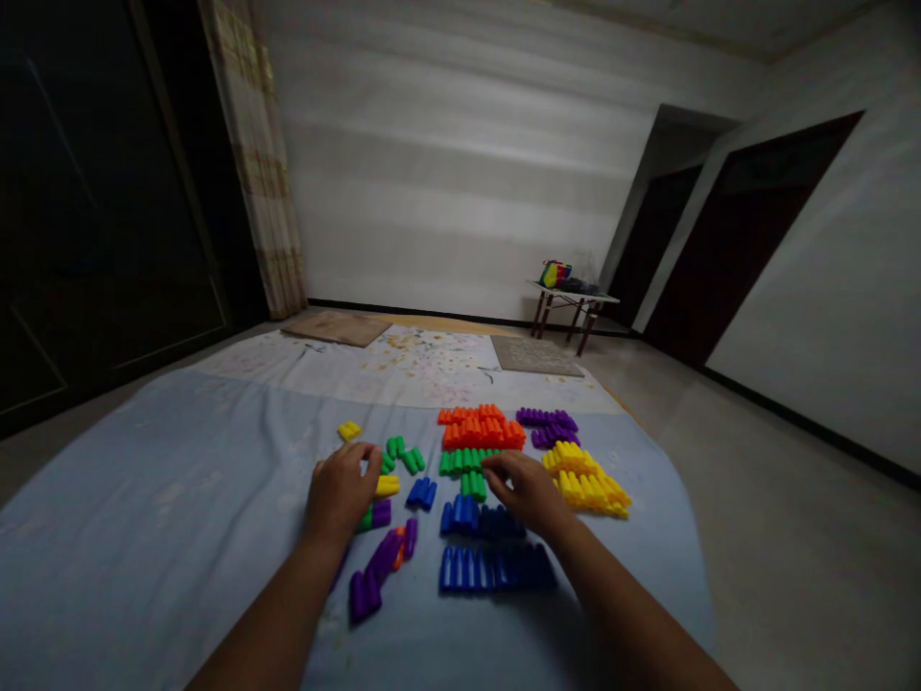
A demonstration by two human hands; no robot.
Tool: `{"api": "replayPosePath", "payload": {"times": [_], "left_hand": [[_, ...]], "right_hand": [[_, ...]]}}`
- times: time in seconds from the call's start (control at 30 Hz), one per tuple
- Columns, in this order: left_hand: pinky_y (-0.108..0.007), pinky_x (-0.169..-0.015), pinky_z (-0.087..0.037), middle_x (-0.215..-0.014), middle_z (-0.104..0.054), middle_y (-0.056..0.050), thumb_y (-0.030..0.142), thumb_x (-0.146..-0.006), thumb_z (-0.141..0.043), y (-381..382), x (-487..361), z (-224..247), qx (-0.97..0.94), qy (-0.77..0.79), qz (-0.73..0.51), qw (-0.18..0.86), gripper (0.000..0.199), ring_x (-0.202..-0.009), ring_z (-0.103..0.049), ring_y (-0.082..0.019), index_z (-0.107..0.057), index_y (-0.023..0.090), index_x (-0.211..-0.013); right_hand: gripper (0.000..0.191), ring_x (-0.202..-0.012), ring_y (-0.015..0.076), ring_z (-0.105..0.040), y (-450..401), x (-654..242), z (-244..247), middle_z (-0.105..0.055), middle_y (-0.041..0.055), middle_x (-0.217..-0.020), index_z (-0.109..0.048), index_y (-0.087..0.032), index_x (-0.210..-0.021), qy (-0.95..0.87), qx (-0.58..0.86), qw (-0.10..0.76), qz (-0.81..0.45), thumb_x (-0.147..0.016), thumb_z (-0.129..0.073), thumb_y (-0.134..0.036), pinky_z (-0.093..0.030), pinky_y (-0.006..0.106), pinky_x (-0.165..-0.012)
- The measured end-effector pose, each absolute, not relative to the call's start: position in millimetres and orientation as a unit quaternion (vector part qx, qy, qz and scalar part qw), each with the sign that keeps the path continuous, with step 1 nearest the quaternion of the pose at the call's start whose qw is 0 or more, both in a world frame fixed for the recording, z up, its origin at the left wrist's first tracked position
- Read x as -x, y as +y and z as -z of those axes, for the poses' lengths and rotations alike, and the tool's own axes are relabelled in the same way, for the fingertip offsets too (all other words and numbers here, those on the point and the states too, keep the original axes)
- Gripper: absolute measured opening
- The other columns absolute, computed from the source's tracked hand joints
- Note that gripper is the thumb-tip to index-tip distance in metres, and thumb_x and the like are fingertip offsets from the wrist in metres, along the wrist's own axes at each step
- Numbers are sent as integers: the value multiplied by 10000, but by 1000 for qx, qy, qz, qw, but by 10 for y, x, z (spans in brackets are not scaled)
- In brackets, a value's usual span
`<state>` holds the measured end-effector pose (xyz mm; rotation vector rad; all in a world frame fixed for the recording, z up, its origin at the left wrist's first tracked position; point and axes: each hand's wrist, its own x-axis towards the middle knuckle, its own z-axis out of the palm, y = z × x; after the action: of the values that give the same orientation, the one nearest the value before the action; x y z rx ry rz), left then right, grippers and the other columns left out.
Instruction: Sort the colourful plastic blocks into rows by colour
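Note:
My left hand is over the loose blocks on the left, its fingers curled and closed beside a green block and a yellow block. Whatever its fingertips hold is hidden. At the right end of the green block row, my right hand has its thumb and fingers pinched together, apparently on a green block. Dark blue blocks form rows below that hand. Stacked orange blocks lie beyond it, and yellow blocks are piled to its right.
Purple blocks sit at the far right, and loose purple blocks lie near my left forearm. A light blue cloth covers the table. Two flat boards rest at its far side. A small table stands by the wall.

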<state>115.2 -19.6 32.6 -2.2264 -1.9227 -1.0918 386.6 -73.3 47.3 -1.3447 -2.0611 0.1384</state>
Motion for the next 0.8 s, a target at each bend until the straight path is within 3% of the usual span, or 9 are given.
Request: {"api": "replayPosePath", "payload": {"times": [0.2, 0.47, 0.53, 0.7, 0.8], "left_hand": [[-295, -720, -416, -802, -668, -73, 440, -756, -430, -65, -983, -185, 600, -645, 452, -139, 318, -780, -595, -219, -627, 191, -745], [-283, -595, -484, -764, -687, -87, 458, -725, -402, 39, -858, -15, 509, -639, 517, -257, 410, -628, -616, -187, -635, 132, -810], [-285, -603, -488, -761, -687, -81, 465, -714, -416, 36, -869, 1, 506, -632, 521, -269, 406, -628, -614, -185, -640, 137, -799], [-287, -623, -482, -770, -685, -73, 455, -711, -430, 15, -896, -3, 505, -628, 521, -282, 382, -642, -606, -186, -638, 144, -790], [-276, -620, -471, -772, -683, -68, 450, -711, -441, 17, -901, -2, 509, -626, 517, -284, 364, -652, -605, -184, -639, 152, -780]], "right_hand": [[300, -963, 213, -545, -528, -3289, -701, -656, 84, -966, -623, -186, -1032, -846, 492, 191, -74, -763, -607, -318, -406, 326, -834], [500, -1013, 294, -525, -334, -2876, -493, -638, 111, -1063, -564, -211, -1149, -846, 529, 36, -59, -681, -656, -362, -394, 401, -824], [491, -1017, 287, -531, -340, -2903, -527, -643, 99, -1059, -572, -217, -1145, -845, 528, 46, -72, -676, -661, -335, -395, 392, -835], [458, -1052, 224, -529, -479, -3345, -787, -617, 76, -1118, -569, -198, -1152, -823, 525, 189, -106, -702, -643, -241, -393, 346, -898], [462, -1052, 210, -534, -643, -3743, -891, -611, 52, -1125, -570, -208, -1147, -806, 536, 223, -115, -691, -628, -167, -399, 357, -912]]}}
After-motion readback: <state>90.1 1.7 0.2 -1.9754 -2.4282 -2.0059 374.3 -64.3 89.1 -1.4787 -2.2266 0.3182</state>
